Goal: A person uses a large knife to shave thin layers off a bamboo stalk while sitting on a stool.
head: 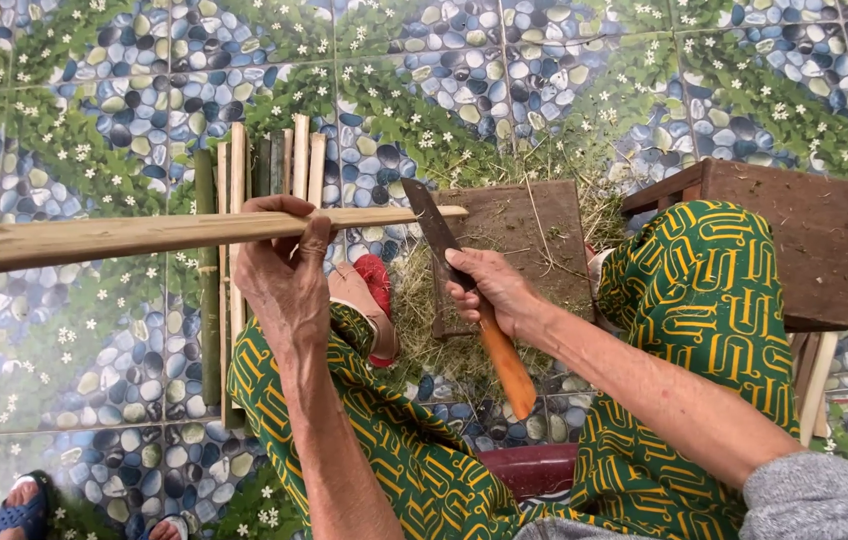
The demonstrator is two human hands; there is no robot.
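Note:
My left hand [282, 268] grips a long pale bamboo strip [124, 238] that runs from the left edge to the middle. My right hand [492, 290] holds a knife [441, 238] with a dark blade and an orange wooden handle. The blade's edge rests against the strip close to its right end. Below the strip, a row of split bamboo slats [234, 190], some green, some pale, lies on the floor. My knees in green and yellow patterned trousers [704, 290] frame the hands.
A dark wooden board [534, 235] lies on the tiled floor among fine shavings [444, 340]. A brown wooden stool [804, 240] stands at the right. A red slipper [376, 285] is on my foot. Another person's hand and sandalled foot [19, 505] show at bottom left.

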